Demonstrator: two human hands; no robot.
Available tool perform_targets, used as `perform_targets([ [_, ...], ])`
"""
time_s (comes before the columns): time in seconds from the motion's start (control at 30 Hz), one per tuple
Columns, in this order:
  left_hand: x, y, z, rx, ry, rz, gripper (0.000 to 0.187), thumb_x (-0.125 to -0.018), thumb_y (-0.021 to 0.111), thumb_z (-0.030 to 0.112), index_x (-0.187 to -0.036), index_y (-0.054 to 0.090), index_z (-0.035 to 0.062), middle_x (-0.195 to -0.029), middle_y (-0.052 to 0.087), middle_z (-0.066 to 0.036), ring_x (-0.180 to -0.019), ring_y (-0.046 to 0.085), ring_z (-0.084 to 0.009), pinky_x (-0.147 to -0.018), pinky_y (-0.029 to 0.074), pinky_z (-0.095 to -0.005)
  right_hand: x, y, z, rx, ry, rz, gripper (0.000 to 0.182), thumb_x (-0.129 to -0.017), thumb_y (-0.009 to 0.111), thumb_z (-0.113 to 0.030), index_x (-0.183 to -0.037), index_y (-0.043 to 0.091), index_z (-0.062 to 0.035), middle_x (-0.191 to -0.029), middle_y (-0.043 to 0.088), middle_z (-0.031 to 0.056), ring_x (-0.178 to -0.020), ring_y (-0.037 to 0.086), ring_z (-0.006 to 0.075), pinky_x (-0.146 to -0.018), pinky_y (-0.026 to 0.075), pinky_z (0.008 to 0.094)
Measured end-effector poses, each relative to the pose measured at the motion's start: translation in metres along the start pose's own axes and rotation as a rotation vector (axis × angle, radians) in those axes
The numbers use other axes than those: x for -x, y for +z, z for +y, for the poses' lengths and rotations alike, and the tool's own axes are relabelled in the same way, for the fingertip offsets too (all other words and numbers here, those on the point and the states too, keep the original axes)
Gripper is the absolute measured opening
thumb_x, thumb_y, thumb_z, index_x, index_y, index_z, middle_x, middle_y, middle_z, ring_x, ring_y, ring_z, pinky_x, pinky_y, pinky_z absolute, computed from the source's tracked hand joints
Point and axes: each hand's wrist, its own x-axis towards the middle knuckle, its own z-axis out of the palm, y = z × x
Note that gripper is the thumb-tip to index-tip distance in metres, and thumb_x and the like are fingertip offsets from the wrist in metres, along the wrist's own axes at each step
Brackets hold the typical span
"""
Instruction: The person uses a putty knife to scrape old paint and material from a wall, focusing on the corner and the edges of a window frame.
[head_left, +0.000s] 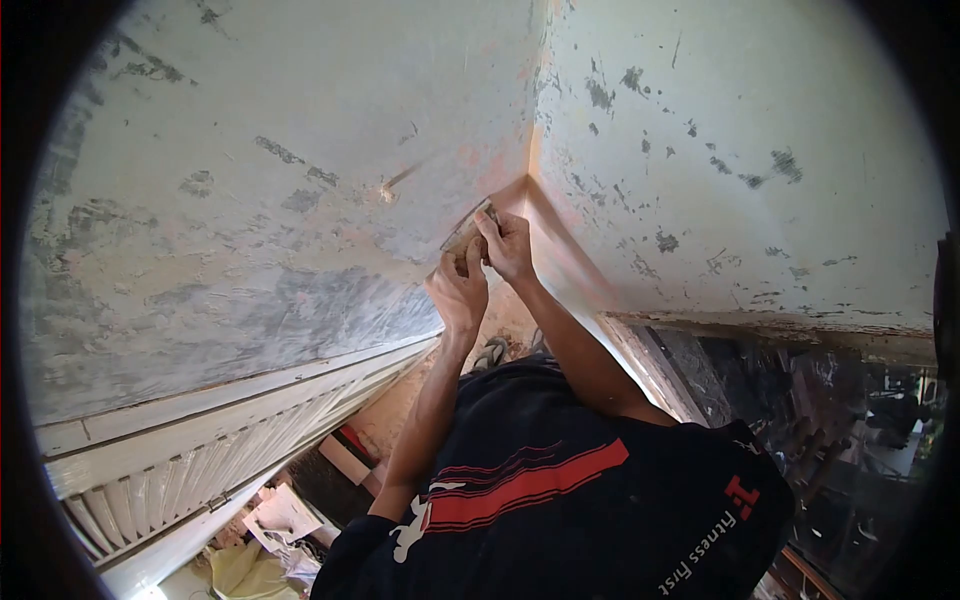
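Note:
Both of my hands meet near the wall corner, on a flat, thin-edged piece [463,232] that looks like a scraper blade or sanding block. My left hand [460,292] pinches its lower end with fingers and thumb. Its upper end is gripped by my right hand [508,243], the thumb lying across its face. The piece is tilted, close to the patchy left wall [330,240]; whether it touches the wall I cannot tell. To the right of my hands is the corner, with the pale right wall [720,190] beyond it.
White louvred shutters [230,460] run below the left wall. A yellowish cloth or bag [250,572] and papers [283,515] lie at the lower left. Dark glass or plastic [850,440] is at the right. My sandalled foot [490,354] shows on the floor.

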Motion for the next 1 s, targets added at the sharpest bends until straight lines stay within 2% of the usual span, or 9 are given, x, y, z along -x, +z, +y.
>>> perform_targets([
  [0.07,0.002,0.002,-0.003,0.016,0.020,0.020,0.027,-0.087,0.067,0.019,-0.074,0.064,-0.0046,-0.059,0.063,-0.020,-0.051,0.065,-0.0318,-0.049,0.048,-0.0373,0.000,-0.003,0.006,0.034,-0.054,-0.005,0.041,-0.097,0.059,-0.029,-0.065,0.055,-0.0041,-0.053,0.052,-0.0013,-0.041,0.045,0.0052,-0.037,0.034,0.0223],
  [0.2,-0.003,-0.001,0.000,-0.013,-0.033,-0.035,0.027,-0.087,0.067,0.019,-0.075,0.063,-0.0047,-0.060,0.063,-0.020,-0.052,0.065,-0.0321,-0.050,0.049,-0.0376,-0.002,0.001,-0.021,-0.018,0.000,-0.011,0.041,-0.096,0.060,-0.029,-0.064,0.055,-0.0038,-0.053,0.052,-0.0013,-0.041,0.045,0.0052,-0.036,0.034,0.0228],
  [0.27,-0.004,-0.001,0.003,-0.007,-0.009,-0.008,0.027,-0.086,0.070,0.022,-0.078,0.069,-0.0038,-0.060,0.064,-0.017,-0.050,0.064,-0.0243,-0.050,0.048,-0.0356,0.000,0.000,-0.010,0.004,-0.021,-0.006,0.041,-0.096,0.060,-0.029,-0.064,0.055,-0.0041,-0.052,0.051,-0.0013,-0.041,0.045,0.0054,-0.036,0.034,0.0228],
  [0.33,0.000,0.005,-0.004,-0.004,-0.003,0.013,0.027,-0.086,0.069,0.022,-0.078,0.069,-0.0036,-0.061,0.065,-0.017,-0.051,0.065,-0.0252,-0.051,0.048,-0.0356,-0.004,-0.002,-0.002,0.023,-0.063,0.003,0.041,-0.096,0.060,-0.029,-0.064,0.055,-0.0044,-0.052,0.051,-0.0012,-0.040,0.045,0.0055,-0.036,0.035,0.0228],
  [0.53,-0.001,-0.002,0.000,-0.028,-0.013,-0.018,0.024,-0.086,0.069,0.020,-0.079,0.069,-0.0031,-0.064,0.066,-0.017,-0.053,0.066,-0.0275,-0.052,0.050,-0.0357,0.001,0.004,-0.023,-0.127,0.089,-0.001,0.040,-0.096,0.060,-0.029,-0.064,0.056,-0.0052,-0.052,0.052,-0.0011,-0.039,0.044,0.0058,-0.034,0.034,0.0223],
  [0.7,-0.004,-0.002,0.004,-0.042,-0.034,-0.033,0.024,-0.086,0.069,0.020,-0.081,0.069,-0.0027,-0.065,0.066,-0.019,-0.056,0.067,-0.0284,-0.054,0.051,-0.0370,0.000,0.003,-0.019,-0.090,0.030,-0.005,0.039,-0.096,0.060,-0.029,-0.065,0.056,-0.0054,-0.053,0.052,-0.0009,-0.039,0.044,0.0055,-0.034,0.034,0.0220],
  [0.83,-0.002,-0.002,0.004,-0.014,-0.015,-0.025,0.026,-0.085,0.070,0.021,-0.080,0.068,-0.0043,-0.064,0.066,-0.019,-0.057,0.068,-0.0291,-0.054,0.051,-0.0374,-0.001,0.003,-0.022,-0.098,0.064,0.022,0.040,-0.096,0.060,-0.030,-0.065,0.056,-0.0055,-0.053,0.052,-0.0007,-0.039,0.044,0.0055,-0.035,0.033,0.0220],
  [0.9,0.001,0.000,-0.001,-0.039,-0.024,-0.035,0.027,-0.085,0.070,0.022,-0.080,0.068,-0.0048,-0.064,0.066,-0.019,-0.057,0.068,-0.0293,-0.054,0.051,-0.0374,0.001,0.002,-0.018,-0.035,-0.005,0.027,0.040,-0.096,0.060,-0.030,-0.064,0.055,-0.0058,-0.052,0.051,-0.0012,-0.039,0.043,0.0054,-0.035,0.033,0.0220],
  [1.0,-0.006,-0.003,0.006,-0.004,-0.044,-0.019,0.028,-0.085,0.070,0.022,-0.079,0.067,-0.0051,-0.064,0.066,-0.020,-0.057,0.068,-0.0301,-0.054,0.051,-0.0373,-0.001,0.005,-0.022,-0.108,0.019,0.030,0.041,-0.096,0.061,-0.030,-0.064,0.054,-0.0060,-0.051,0.049,-0.0017,-0.039,0.043,0.0054,-0.034,0.032,0.0223],
])
